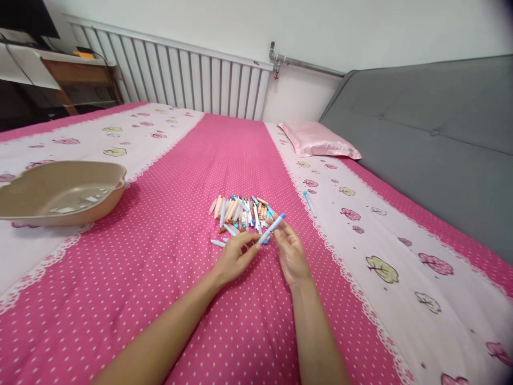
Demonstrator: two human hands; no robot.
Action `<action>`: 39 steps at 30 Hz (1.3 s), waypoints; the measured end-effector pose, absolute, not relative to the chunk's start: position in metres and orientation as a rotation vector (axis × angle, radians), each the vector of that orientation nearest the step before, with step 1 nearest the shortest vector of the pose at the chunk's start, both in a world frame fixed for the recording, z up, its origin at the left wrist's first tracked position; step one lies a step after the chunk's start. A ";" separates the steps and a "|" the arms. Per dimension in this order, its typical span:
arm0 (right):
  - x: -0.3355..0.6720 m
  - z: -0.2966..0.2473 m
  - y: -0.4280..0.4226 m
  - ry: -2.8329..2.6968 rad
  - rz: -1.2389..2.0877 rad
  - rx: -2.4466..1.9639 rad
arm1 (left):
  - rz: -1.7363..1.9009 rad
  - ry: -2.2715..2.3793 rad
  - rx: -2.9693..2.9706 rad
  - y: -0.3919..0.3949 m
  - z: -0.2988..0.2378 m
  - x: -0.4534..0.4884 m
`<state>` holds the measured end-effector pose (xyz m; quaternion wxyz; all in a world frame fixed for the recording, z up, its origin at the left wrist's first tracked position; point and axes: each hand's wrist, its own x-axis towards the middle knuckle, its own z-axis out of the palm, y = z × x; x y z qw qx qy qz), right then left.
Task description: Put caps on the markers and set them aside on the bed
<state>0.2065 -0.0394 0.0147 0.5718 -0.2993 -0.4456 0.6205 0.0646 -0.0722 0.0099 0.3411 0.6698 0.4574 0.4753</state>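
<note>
A light blue marker pen with a darker blue cap is held slantwise, cap end up to the right. My left hand pinches its lower end between thumb and fingers. Right beside its cap end is my right hand, palm turned inward, fingers loosely apart and behind the pen; whether they touch it I cannot tell. Just beyond both hands lies a heap of marker pens in beige, brown, white and blue. One separate blue-capped marker rests to the right of the heap.
A beige plastic basin stands on the bed at the left. The pink patterned bedspread spreads under everything. A pink pillow lies against the grey headboard. Behind are a white radiator and a desk.
</note>
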 end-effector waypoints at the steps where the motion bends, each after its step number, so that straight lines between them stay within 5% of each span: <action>1: 0.207 0.016 -0.040 -1.046 1.483 -0.676 | 1.203 1.128 1.638 -0.072 0.011 0.065; 14: 0.210 0.015 -0.040 -0.998 1.580 -0.705 | 0.980 0.840 1.280 -0.076 0.012 0.067; 39: 0.207 0.018 -0.042 -1.062 1.546 -0.780 | 1.043 0.974 1.218 -0.075 0.013 0.068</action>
